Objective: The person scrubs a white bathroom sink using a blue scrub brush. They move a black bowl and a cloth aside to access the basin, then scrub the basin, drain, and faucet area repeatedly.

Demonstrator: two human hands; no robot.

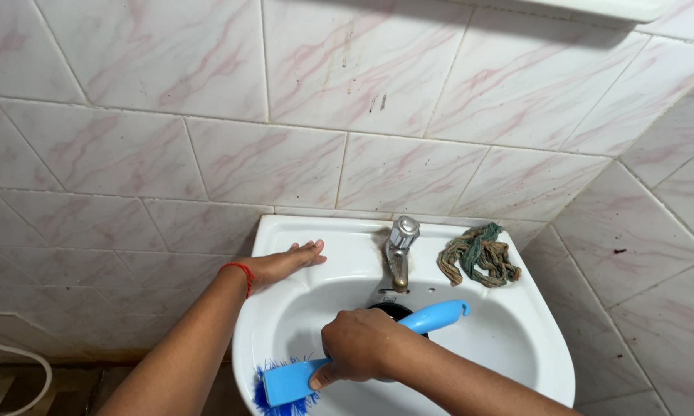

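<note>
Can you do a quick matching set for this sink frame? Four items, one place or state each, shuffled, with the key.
Items:
1. left hand
2. right hand
3. rag
4. tap

Places or states:
A. bunched on the sink's back right ledge
B. flat on the sink's back left rim
C. upright at the middle back of the basin
D. gripped around the blue brush handle

The white sink holds all of them.

Pairs: 1-B, 2-D, 3-A, 4-C
</note>
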